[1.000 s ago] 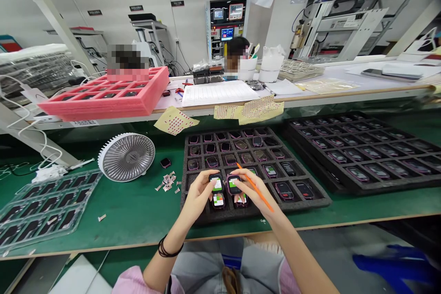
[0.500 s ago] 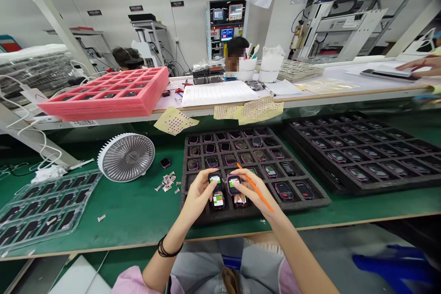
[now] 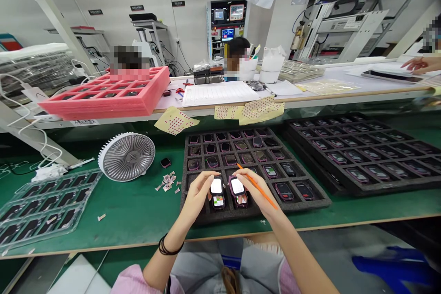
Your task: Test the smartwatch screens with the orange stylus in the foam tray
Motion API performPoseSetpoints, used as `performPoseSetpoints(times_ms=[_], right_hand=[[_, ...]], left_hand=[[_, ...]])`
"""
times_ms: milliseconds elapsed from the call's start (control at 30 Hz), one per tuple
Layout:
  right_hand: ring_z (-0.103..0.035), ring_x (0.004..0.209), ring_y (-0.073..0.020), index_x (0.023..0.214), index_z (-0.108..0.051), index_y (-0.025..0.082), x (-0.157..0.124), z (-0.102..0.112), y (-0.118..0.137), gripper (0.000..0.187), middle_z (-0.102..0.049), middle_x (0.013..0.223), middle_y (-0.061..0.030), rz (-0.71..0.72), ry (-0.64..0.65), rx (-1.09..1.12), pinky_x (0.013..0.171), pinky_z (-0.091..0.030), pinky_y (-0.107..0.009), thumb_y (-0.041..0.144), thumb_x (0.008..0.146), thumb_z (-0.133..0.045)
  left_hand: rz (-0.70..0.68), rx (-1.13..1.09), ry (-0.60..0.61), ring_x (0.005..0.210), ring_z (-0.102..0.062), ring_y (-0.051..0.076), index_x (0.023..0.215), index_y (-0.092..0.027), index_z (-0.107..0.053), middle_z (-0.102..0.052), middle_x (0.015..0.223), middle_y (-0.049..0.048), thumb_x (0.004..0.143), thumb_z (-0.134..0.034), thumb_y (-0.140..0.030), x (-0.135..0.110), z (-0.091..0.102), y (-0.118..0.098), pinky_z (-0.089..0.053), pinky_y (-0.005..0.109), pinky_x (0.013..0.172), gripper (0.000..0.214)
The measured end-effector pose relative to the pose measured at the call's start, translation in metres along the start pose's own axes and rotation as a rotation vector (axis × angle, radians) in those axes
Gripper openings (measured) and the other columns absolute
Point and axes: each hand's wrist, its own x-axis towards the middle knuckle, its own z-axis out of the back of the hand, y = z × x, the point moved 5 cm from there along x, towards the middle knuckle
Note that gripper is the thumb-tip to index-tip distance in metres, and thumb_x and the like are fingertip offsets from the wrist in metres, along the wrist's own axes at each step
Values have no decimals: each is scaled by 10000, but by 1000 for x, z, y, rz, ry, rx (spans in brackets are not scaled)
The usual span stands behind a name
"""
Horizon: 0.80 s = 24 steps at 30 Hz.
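Note:
Between the fingers of my left hand (image 3: 198, 193) is a smartwatch body (image 3: 217, 186) with a lit white screen. My right hand (image 3: 254, 189) grips a second smartwatch body (image 3: 237, 185), its screen also white. An orange stick (image 3: 260, 188), thin like a pen or pry tool, lies across the right hand, tucked at the fingers. Both watches are held over the front of a black foam tray (image 3: 315, 198). Just below them, two more watches with lit coloured screens, a left one (image 3: 218, 202) and a right one (image 3: 241, 200), sit in the tray's front cells.
Left of the tray are small metallic pieces (image 3: 167, 181), a lone watch (image 3: 166, 162), a white fan (image 3: 127, 157) and a clear plastic tray (image 3: 48, 206). More black trays (image 3: 361, 154) lie right. A shelf above bears a pink foam tray (image 3: 103, 112) and papers (image 3: 220, 95). Co-workers sit beyond.
The screens of both held watches have gone from coloured displays to plain white. My thumbs have drawn back from the screens to the watch edges.

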Motion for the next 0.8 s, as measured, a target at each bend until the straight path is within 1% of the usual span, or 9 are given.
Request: performPoseSetpoints(times_ms=[100, 200, 300, 367, 433, 500, 567, 667, 800], right_hand=[[-567, 430, -126, 919, -570, 213, 1, 1, -1, 222, -588, 627, 3, 7, 21, 4, 394, -418, -234, 421, 850, -539], [-641, 556, -142, 1026, -542, 220, 2, 2, -5, 267, -625, 879, -47, 14, 85, 18, 422, -475, -230, 413, 843, -544], [-674, 658, -154, 1088, -503, 232, 5, 2, -13, 322, -558, 1116, -89, 23, 153, 39, 444, -515, -230, 389, 817, -580], [-682, 698, -165, 1104, -485, 237, 7, 2, -18, 372, -531, 1155, -97, 25, 183, 48, 461, -527, -231, 357, 783, -628], [-681, 701, -165, 1104, -478, 236, 8, 3, -21, 412, -535, 1138, -92, 22, 188, 47, 469, -525, -228, 331, 751, -668], [-671, 659, -149, 1084, -487, 227, 8, 3, -21, 407, -553, 1098, -83, 16, 164, 38, 462, -510, -222, 329, 741, -680], [-646, 580, -124, 1046, -507, 217, 6, 5, -17, 360, -576, 1041, -69, 6, 117, 27, 442, -485, -218, 349, 753, -667], [-591, 486, -98, 977, -552, 211, 3, 6, -10, 259, -599, 880, -27, -6, 49, 12, 425, -453, -220, 374, 789, -624], [-501, 406, -83, 860, -587, 203, 2, 7, -6, 204, -549, 651, 22, -11, -23, -2, 385, -400, -212, 400, 810, -595]], left_hand=[[-1, -5, 9, 557, -454, 100, 1049, -174, -599, -563, 757, 16, 871, -487, -414, 0, 0, -1, -408, 206, 499, 319], [-14, -35, 28, 563, -466, 84, 1170, -183, -534, -564, 828, 20, 862, -513, -374, 1, -1, -1, -431, 213, 541, 363], [-19, -90, 61, 696, -550, 122, 1249, -192, -453, -582, 978, 64, 829, -565, -343, 2, -4, 0, -439, 213, 554, 460], [-14, -111, 79, 814, -587, 161, 1264, -200, -421, -576, 1079, 91, 797, -608, -323, 2, -5, 2, -455, 220, 583, 519], [-7, -117, 81, 873, -598, 180, 1253, -202, -418, -567, 1128, 100, 768, -644, -302, 3, -6, 4, -470, 232, 624, 544], [4, -113, 75, 845, -600, 169, 1218, -196, -439, -574, 1105, 93, 762, -652, -300, 3, -6, 5, -467, 228, 620, 514], [16, -109, 67, 778, -586, 146, 1180, -187, -466, -586, 1032, 76, 780, -632, -322, 3, -5, 5, -444, 208, 570, 454], [18, -83, 43, 658, -523, 105, 1133, -174, -515, -582, 903, 45, 815, -585, -365, 2, -4, 4, -404, 189, 509, 377], [33, -29, -2, 590, -461, 93, 1035, -172, -592, -576, 817, 30, 832, -541, -417, 2, -3, 4, -374, 181, 465, 322]])
